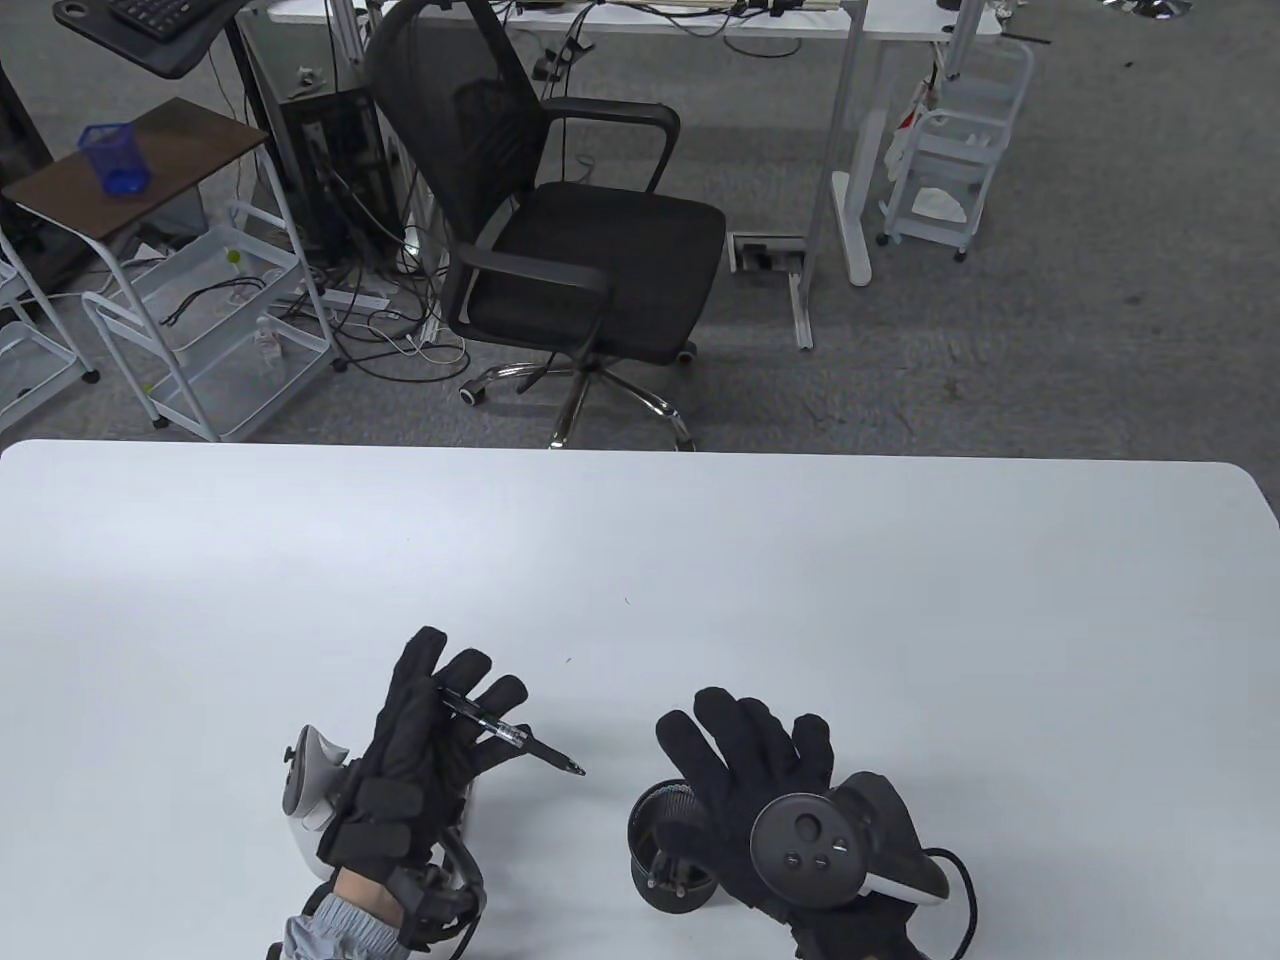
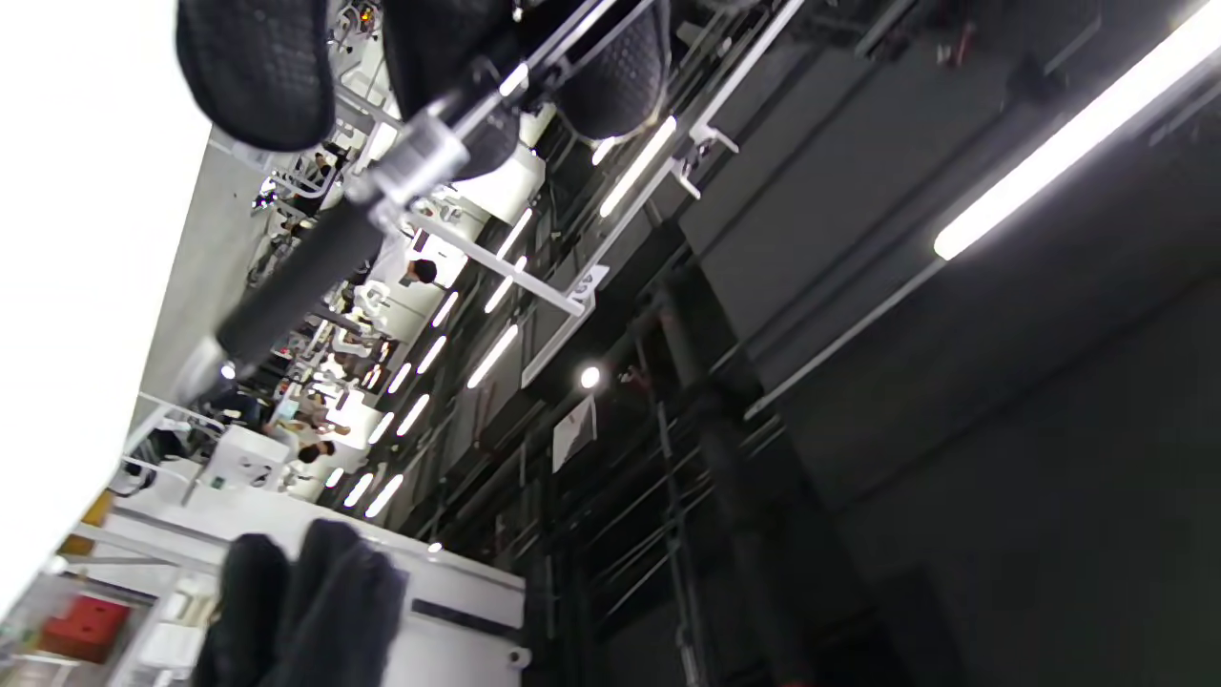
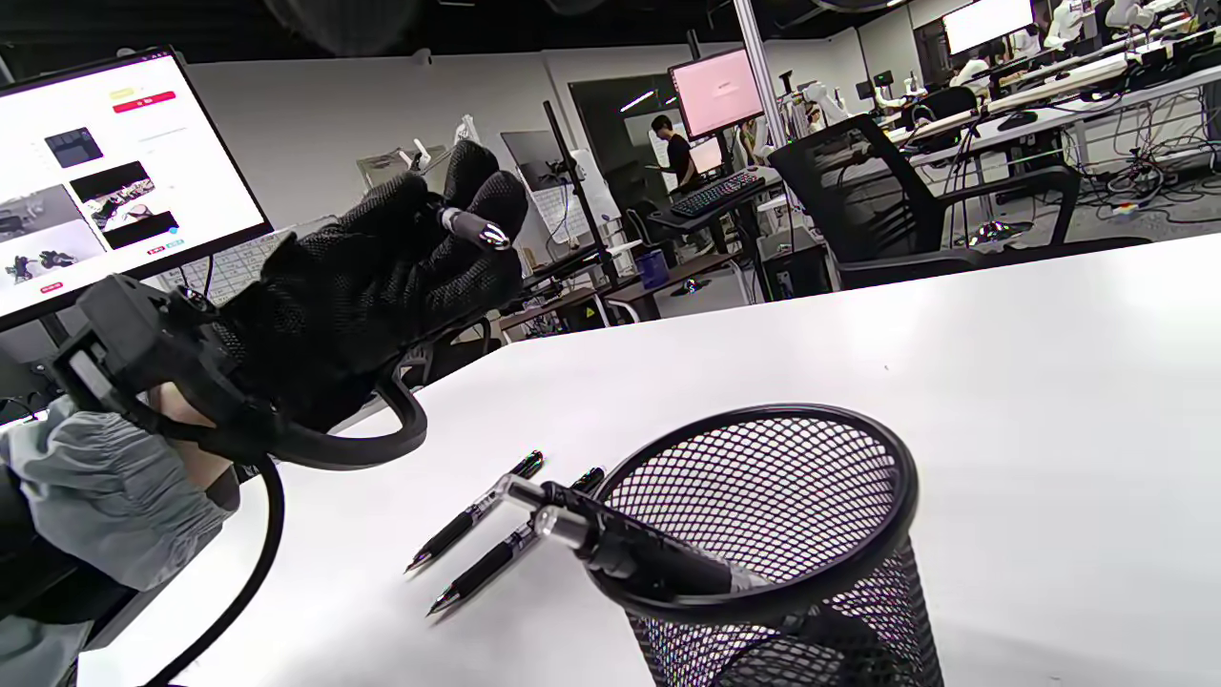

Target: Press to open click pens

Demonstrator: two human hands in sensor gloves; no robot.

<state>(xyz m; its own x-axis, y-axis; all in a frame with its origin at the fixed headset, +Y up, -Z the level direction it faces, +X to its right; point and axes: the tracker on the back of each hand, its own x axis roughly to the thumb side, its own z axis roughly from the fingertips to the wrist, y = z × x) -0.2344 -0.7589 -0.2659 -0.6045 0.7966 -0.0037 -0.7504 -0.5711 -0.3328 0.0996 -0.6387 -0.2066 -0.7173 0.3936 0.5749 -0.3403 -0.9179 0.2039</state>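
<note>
Pen point(image 1: 508, 734) in left hand point(image 1: 415, 745) grip; two table pens point(image 3: 482, 539) only in right wrist view; right hand point(image 1: 765, 775) spread.

Two click pens point(image 3: 477, 534) flat on the table point(image 3: 1002, 363) beside a mesh pen cup point(image 3: 811, 534).

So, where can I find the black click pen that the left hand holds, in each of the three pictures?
Table view: black click pen lower left, across the left hand's fingers, tip pointing right.
Left wrist view: upper left, slanting down from the fingers.
Right wrist view: only its end shows, upper left.
Shared landmark: white table.
</note>
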